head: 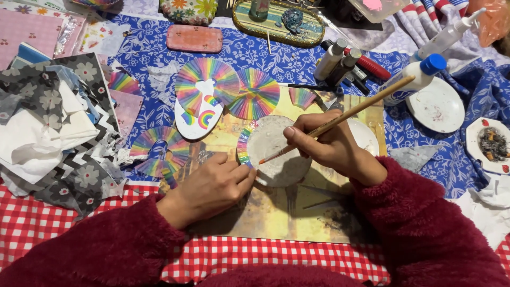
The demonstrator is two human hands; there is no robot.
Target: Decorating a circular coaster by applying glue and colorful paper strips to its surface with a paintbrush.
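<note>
A round white disc [276, 154] with a rainbow-striped paper strip along its left rim lies on a yellowish printed sheet [276, 212]. My left hand [212, 186] rests flat beside the disc and its fingertips touch the lower left edge. My right hand [329, 146] holds a wooden paintbrush [345, 114] like a pen, and the orange tip sits on the disc's surface. Both arms wear dark red fuzzy sleeves.
Rainbow paper fans [228, 90] and a white cut-out [196, 119] lie behind the disc. Stacked patterned papers [58, 127] fill the left. Glue bottles [419, 74], small tubes [334, 61], a white plate [438, 106] and a dish of scraps [491, 143] stand at the right.
</note>
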